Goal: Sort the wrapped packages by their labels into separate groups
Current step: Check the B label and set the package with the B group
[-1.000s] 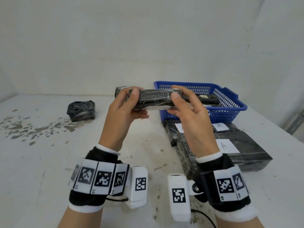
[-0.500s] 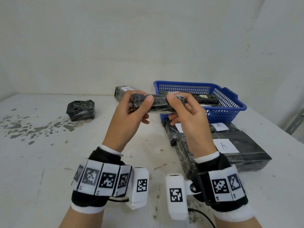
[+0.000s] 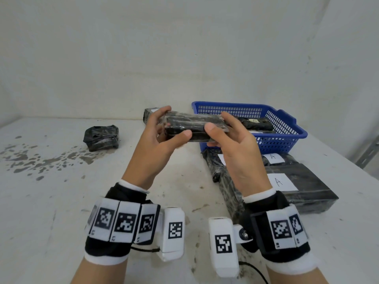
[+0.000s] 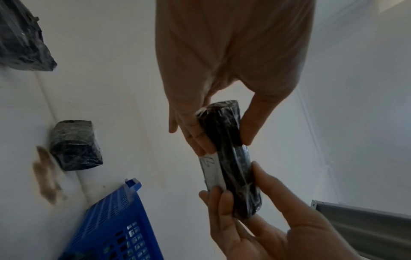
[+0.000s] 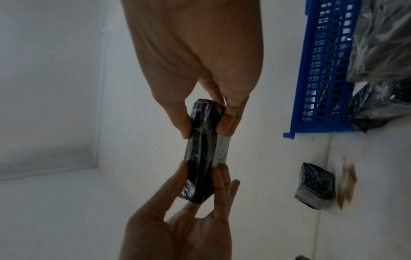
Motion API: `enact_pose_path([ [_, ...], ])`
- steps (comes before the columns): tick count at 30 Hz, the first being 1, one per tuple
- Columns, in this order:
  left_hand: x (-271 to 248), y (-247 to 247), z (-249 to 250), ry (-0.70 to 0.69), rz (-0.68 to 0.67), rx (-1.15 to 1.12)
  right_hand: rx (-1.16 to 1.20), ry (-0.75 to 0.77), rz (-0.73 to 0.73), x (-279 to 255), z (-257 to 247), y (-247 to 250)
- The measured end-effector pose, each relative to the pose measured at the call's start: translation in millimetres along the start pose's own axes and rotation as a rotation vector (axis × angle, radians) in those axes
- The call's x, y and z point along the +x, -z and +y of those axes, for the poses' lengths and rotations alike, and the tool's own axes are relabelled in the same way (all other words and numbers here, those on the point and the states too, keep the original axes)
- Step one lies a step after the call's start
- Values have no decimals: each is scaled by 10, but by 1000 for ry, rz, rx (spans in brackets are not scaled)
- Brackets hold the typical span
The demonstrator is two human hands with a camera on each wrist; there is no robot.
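Both hands hold one long black wrapped package in the air above the table, its long axis running left to right. My left hand grips its left end and my right hand grips its right end, thumbs on the near side. In the left wrist view the package shows a white label on its far side; the letter is not readable. The right wrist view shows the same package and label.
A blue basket at the back right holds wrapped packages, one marked A. In front of it on the table lie black packages labelled A. One black package sits at the left, another by the back wall.
The hands have turned the package about its long axis and shifted their grip. The white side seen underneath earlier now faces away from the head camera.
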State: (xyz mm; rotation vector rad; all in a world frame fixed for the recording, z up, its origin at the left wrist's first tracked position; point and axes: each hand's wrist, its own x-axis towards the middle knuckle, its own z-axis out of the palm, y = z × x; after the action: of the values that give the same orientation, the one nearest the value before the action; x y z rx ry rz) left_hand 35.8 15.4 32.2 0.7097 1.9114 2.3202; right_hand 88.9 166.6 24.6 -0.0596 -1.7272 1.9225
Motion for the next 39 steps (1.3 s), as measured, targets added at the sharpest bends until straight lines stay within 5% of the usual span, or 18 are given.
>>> enact_pose_path([
  [11,-10,4,63,33,-52,-175,45,8,-73,-9,-72,72],
  [18,-27,-47,13,-27,-97,-94,16,76,-82,-23,-37,43],
  [23,-42,-71,-25,-93,-83,8,-35,84,-50,-11,30,14],
  [39,-22,-60,20,-7,1,-77,1,88,-32,-41,-65,13],
])
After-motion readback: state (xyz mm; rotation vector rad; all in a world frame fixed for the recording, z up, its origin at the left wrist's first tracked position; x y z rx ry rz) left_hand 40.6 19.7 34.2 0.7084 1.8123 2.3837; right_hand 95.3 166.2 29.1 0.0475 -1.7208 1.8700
